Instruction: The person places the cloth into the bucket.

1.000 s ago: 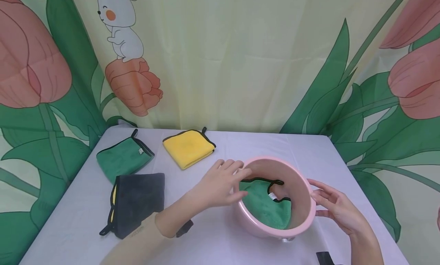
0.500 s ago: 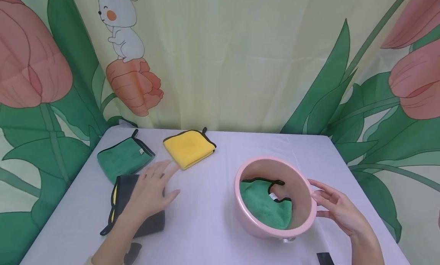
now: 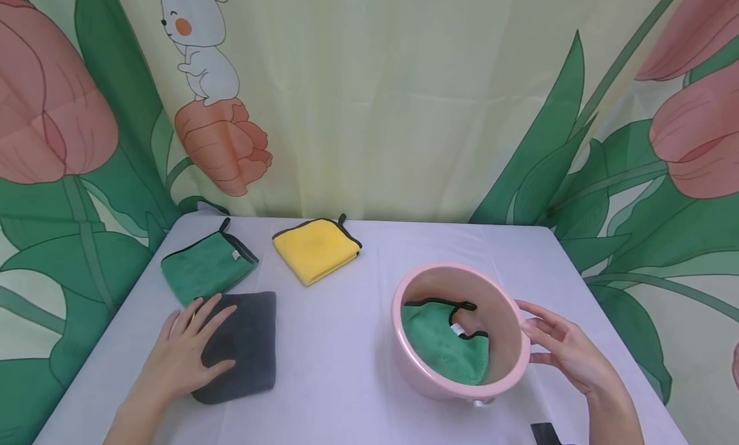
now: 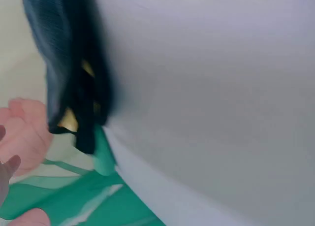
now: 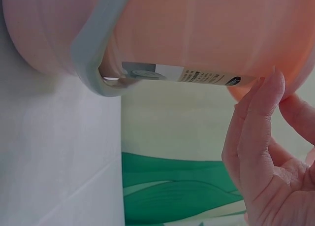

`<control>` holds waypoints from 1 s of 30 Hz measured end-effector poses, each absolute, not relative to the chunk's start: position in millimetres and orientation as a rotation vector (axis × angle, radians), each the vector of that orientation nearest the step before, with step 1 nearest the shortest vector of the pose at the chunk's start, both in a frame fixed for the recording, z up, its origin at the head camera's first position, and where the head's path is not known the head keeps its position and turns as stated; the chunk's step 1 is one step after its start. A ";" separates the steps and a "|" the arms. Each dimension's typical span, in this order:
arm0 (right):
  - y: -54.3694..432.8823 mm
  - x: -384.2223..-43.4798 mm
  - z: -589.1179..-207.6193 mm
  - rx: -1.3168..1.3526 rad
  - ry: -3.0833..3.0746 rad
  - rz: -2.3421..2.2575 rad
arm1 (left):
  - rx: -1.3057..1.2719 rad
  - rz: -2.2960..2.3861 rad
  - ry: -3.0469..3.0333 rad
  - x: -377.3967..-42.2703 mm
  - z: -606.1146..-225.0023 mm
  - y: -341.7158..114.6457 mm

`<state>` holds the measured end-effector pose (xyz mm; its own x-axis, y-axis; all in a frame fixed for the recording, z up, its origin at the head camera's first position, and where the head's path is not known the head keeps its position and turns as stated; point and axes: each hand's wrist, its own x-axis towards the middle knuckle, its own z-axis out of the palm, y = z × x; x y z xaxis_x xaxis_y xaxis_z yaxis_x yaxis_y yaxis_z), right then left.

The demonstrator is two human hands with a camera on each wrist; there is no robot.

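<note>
My left hand point(image 3: 187, 349) is spread over the left part of a folded dark grey cloth point(image 3: 248, 342), fingers relaxed; whether it touches is unclear. In the left wrist view the cloth point(image 4: 54, 44) shows black edging and a bit of yellow inside, with fingertips point(image 4: 7, 169) at the left edge. On the right stands a pink bucket point(image 3: 424, 374) with a crumpled green cloth point(image 3: 444, 349) inside. My right hand point(image 3: 568, 352) holds the bucket's right rim between thumb and fingers. In the right wrist view the fingers point(image 5: 256, 132) lie against the bucket's pink wall point(image 5: 211, 29).
A folded green cloth point(image 3: 208, 265) lies behind the grey one, and a folded yellow cloth point(image 3: 317, 249) lies at the back middle of the white table point(image 3: 335, 368). The bucket has a grey handle point(image 5: 91, 53). A patterned curtain point(image 3: 369, 111) hangs behind.
My left hand has moved from the bucket's left rim leftward across the table to the dark grey cloth. The right hand and bucket have stayed put.
</note>
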<state>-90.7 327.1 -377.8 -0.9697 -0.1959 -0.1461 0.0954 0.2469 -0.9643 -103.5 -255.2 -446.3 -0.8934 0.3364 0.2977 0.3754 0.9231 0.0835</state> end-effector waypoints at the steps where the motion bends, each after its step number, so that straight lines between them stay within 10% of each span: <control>1: 327.2 -90.7 -377.8 -0.094 2.283 -1.792 | -0.529 -0.202 -2.825 -102.2 -448.0 -258.0; 30: 326.9 -90.1 -376.8 -0.154 2.257 -1.838 | -0.562 -0.307 -3.098 -106.5 -474.1 -258.8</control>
<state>-90.1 326.9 -376.8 -0.9689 -0.2222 -0.1084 0.0612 0.2095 -0.9759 -106.5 -258.8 -474.1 -0.9366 0.3502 0.0127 0.3459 0.9180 0.1940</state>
